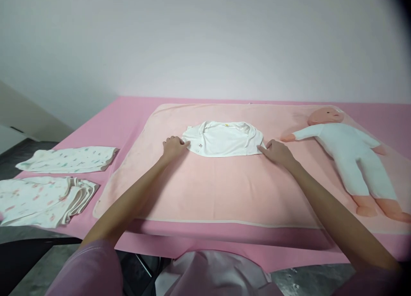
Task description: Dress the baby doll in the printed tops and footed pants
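A small white baby shirt (pixel 227 141) lies flat on a peach blanket (pixel 212 189), its neckline toward the far side and its lower part apparently folded under. My left hand (pixel 174 148) pinches the shirt's left edge at the sleeve. On the opposite edge, my right hand (pixel 276 152) has thumb and fingers closed on the right sleeve end. Both hands rest low, close to the blanket. To the right of my right hand lies a baby doll (pixel 346 152) in a white suit, on its back with its arms spread.
Folded printed cloths lie at the left table edge: one with green marks (pixel 67 159) and a stack with reddish marks (pixel 41 199). A pink cover (pixel 109 120) spreads under the blanket. A pale wall (pixel 205 43) stands behind the table. Something black (pixel 28 261) is at lower left.
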Tool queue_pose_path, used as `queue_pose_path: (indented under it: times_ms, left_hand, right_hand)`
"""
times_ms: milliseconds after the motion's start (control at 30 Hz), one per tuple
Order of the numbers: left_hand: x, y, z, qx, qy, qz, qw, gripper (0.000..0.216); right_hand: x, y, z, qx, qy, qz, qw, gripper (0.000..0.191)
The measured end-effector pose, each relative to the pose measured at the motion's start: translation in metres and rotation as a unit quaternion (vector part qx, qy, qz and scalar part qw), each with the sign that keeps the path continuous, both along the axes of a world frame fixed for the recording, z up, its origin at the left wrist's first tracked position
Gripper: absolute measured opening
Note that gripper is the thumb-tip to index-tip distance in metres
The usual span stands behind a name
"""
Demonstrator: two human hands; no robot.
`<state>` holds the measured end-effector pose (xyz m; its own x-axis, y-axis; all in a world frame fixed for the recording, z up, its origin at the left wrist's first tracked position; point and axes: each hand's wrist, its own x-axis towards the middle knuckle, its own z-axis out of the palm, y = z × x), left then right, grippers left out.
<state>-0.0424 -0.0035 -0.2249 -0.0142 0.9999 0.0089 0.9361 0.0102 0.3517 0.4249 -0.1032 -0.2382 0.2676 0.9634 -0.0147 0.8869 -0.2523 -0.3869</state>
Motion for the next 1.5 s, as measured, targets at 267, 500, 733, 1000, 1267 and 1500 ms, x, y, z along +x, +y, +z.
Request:
queue_pose_path:
  times_ms: [267,500,733,1000,1267,1500]
  left_hand:
    - [0.042,0.004,0.021,0.183,-0.115,-0.059,0.975,0.02]
    - [0.088,-0.036,0.008,0.186,-0.028,-0.365,0.912,0.039]
    - [0.047,-0.056,-0.022,0.151,-0.016,-0.273,0.95,0.025]
    - [0.046,-0.035,-0.008,0.061,-0.076,-0.342,0.935,0.026]
    - [0.008,-0.136,0.061,-0.051,-0.115,-0.374,0.919,0.026]
    - [-0.006,-0.078,0.043,0.112,-0.018,-0.38,0.918,0.026]
  right_hand:
    - [-0.049,0.035,0.061,0.159,0.05,0.004,0.986,0.019]
    - [-0.144,0.009,0.032,0.249,-0.039,0.285,0.925,0.023]
    - [-0.128,-0.016,-0.029,0.217,-0.017,0.177,0.96,0.046]
    - [-0.145,0.01,-0.008,0.154,0.001,0.231,0.961,0.018]
    - [-0.074,-0.085,0.066,0.07,0.021,0.418,0.906,0.026]
    - [-0.046,-0.078,0.065,0.038,0.02,0.41,0.911,0.032]
